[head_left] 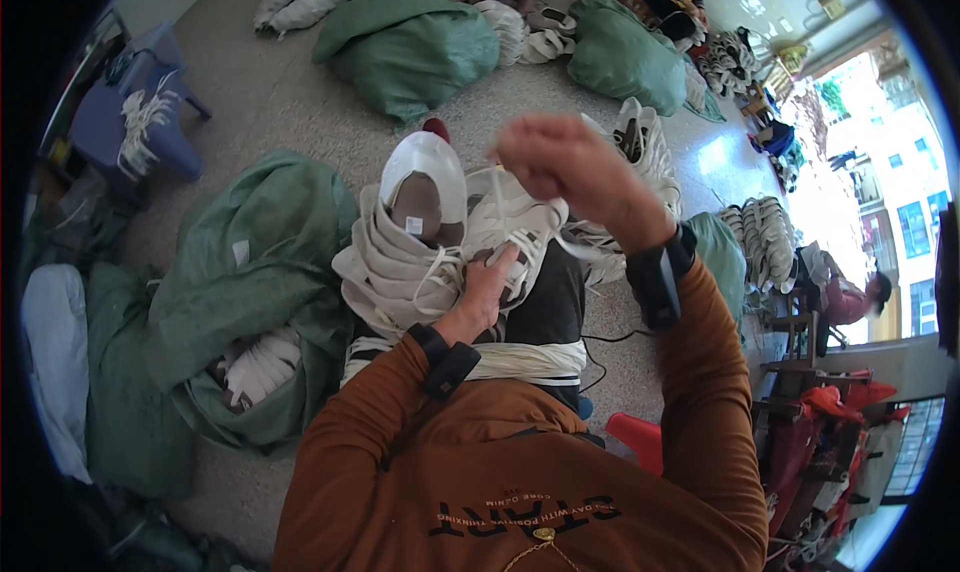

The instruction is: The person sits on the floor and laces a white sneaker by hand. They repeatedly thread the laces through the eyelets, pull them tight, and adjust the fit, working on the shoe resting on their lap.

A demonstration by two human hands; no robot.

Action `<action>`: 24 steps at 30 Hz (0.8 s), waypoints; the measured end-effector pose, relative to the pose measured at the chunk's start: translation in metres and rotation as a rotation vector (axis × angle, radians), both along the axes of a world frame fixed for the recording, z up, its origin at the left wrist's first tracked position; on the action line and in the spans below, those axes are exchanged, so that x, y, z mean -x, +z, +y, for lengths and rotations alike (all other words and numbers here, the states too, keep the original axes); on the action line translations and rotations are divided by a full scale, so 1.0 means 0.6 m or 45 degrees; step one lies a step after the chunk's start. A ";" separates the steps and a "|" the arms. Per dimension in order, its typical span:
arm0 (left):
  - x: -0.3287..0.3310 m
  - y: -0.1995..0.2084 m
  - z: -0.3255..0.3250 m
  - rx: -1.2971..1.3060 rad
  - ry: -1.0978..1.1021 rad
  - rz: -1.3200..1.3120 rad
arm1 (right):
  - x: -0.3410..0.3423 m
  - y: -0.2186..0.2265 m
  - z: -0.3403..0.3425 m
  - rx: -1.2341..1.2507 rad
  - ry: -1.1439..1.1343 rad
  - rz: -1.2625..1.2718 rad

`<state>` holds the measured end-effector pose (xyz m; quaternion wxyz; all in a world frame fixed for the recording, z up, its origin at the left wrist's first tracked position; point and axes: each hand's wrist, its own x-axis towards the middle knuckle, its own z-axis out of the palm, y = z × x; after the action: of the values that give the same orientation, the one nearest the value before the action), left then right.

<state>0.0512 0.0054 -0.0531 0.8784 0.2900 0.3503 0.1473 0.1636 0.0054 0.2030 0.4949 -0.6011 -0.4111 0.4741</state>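
Note:
A cream-white sneaker (528, 234) rests over my lap, its opening toward me. My left hand (485, 290) grips it near the opening, some of the fingers hidden inside. My right hand (570, 164) is raised above the sneaker, fingers closed and slightly blurred. From these fingers a pale shoelace (500, 200) runs down to the sneaker's eyelets. Just left of it sits a nested stack of pale shoe uppers (385, 262), the front one showing a brown insole. Across my thighs lies a bundle of white laces (525, 362).
Green sacks (255, 272) crowd my left, one open with pale shoes (265, 367) inside. More green sacks (410, 52) lie ahead. A blue plastic stool (140, 102) carries white laces. Rows of shoes (765, 242) stand to the right, near another person (850, 297). A black cable (610, 342) crosses the floor.

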 end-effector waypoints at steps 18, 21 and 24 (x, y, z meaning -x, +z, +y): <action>0.030 -0.004 0.027 0.222 -0.224 -0.318 | -0.023 -0.315 -0.122 0.242 -0.179 -0.633; 0.025 0.026 0.022 0.225 -0.149 -0.319 | -0.025 -0.327 -0.142 0.112 -0.179 -0.902; 0.021 -0.040 0.035 0.170 -0.169 -0.234 | -0.028 -0.310 -0.173 0.299 -0.201 -0.452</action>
<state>0.0384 0.0262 -0.0771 0.9319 0.2387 0.2572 0.0913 0.1801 -0.0984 0.0172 0.3769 -0.7588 -0.3856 0.3653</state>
